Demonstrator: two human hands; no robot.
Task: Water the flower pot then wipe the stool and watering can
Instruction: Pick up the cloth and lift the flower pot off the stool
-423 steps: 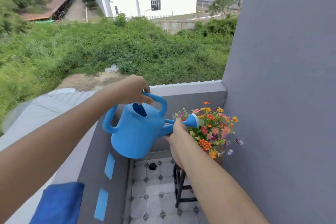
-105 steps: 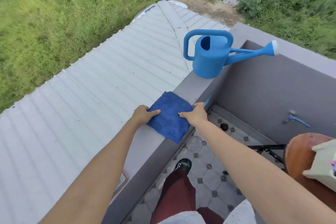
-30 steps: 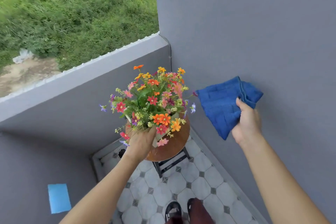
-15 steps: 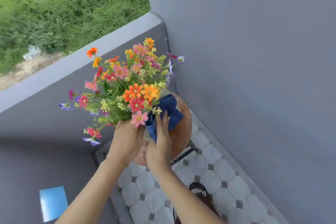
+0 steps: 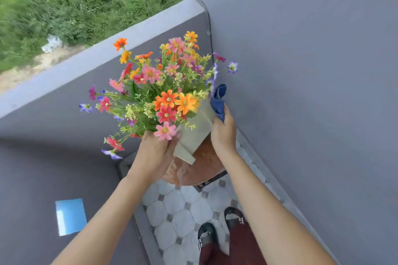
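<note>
Head: both hands grip flower pot (image 5: 195, 137) above stool (image 5: 200, 170), right w/ cloth (image 5: 218, 103).

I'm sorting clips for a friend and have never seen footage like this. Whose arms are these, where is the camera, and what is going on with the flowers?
There is no machine here. The camera sits on a person's head and looks down, so the two bare arms reaching in from the bottom are that person's own; their sandalled feet show on the tiled floor of a grey-walled balcony corner.

The left hand and the right hand grip a pale square flower pot full of colourful flowers, one hand on each side. The pot is tilted, and it seems lifted off the round brown stool beneath it, though contact cannot be ruled out. The right hand also pinches a blue cloth against the pot, probably for wiping the stool. The watering can is not in view.
</note>
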